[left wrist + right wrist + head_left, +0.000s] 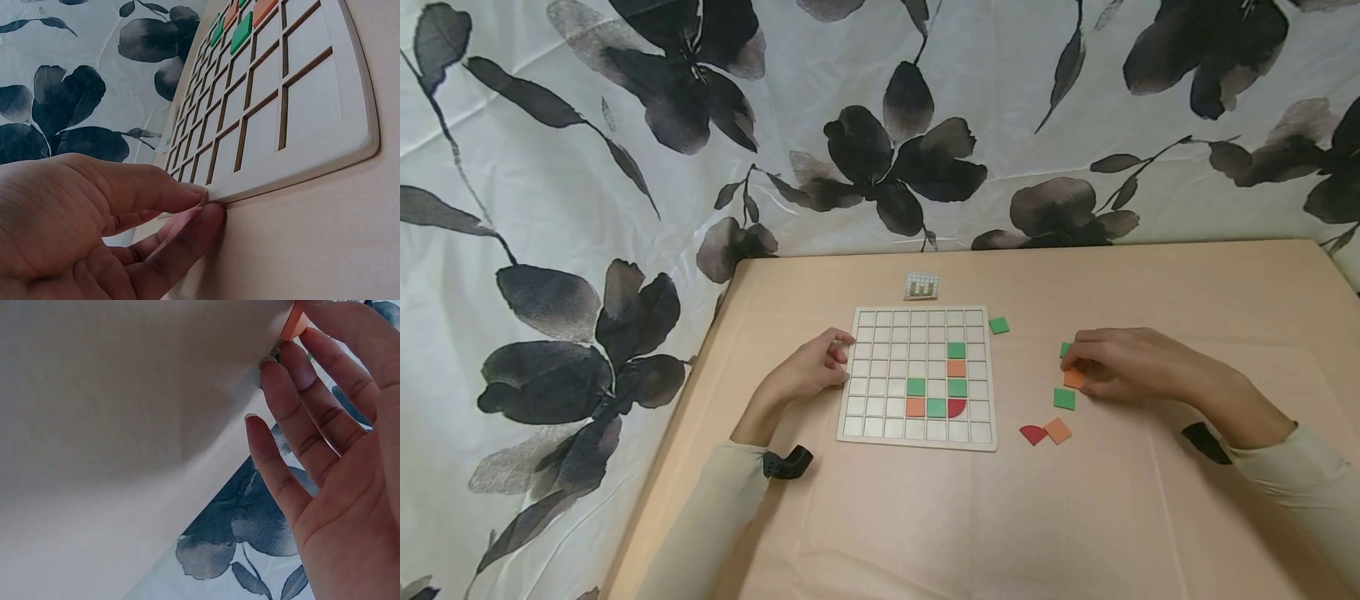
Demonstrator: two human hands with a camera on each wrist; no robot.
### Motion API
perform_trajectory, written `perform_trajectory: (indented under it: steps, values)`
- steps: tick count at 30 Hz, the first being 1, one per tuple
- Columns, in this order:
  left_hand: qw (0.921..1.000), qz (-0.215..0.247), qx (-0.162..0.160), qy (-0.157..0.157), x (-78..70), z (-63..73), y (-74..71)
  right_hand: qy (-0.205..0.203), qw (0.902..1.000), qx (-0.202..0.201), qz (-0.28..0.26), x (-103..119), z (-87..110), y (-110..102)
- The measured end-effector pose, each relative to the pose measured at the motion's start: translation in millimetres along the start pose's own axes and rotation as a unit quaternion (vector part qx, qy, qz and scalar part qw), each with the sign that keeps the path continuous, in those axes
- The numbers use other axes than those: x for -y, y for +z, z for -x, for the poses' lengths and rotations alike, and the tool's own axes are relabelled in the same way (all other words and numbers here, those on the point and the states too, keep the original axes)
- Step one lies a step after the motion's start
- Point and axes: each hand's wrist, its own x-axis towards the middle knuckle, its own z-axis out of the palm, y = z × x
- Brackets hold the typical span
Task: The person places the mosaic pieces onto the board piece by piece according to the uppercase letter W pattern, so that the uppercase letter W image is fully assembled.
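A white grid board lies on the table with several tiles in its cells: green squares such as the green tile, orange squares such as the orange tile, and a red quarter-circle tile. My left hand holds the board's left edge, thumb and fingertips at the rim in the left wrist view. Right of the board, my right hand reaches over loose tiles and pinches an orange square tile at its fingertips. A green tile shows partly behind its fingers.
Nearer me lie a loose green tile, a red quarter-circle tile and an orange tile. Another green tile sits by the board's upper right corner. A small pattern card lies behind the board. Floral cloth hangs behind the table.
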Motion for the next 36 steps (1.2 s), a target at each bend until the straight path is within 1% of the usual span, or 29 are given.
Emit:
perform_trajectory:
  steps: [10, 23, 29, 36]
  values:
    - [1.0, 0.005, 0.001, -0.003, -0.1, -1.5, 0.3, -0.022, 0.9995, -0.021, -0.008, -3.6, -2.2, 2.2]
    - [1.0, 0.006, 0.004, -0.002, 0.8, -0.5, 0.5, -0.012, 0.9994, -0.019, -0.025, -3.0, -3.6, 0.3]
    - [1.0, 0.007, 0.003, -0.004, 1.3, -1.0, 0.4, -0.017, 0.9992, -0.021, -0.029, -2.1, -10.5, -5.9]
    - [0.9999, 0.009, 0.004, -0.004, 0.1, 0.7, 0.3, -0.012, 0.9995, -0.009, -0.027, 2.6, -23.3, -13.4]
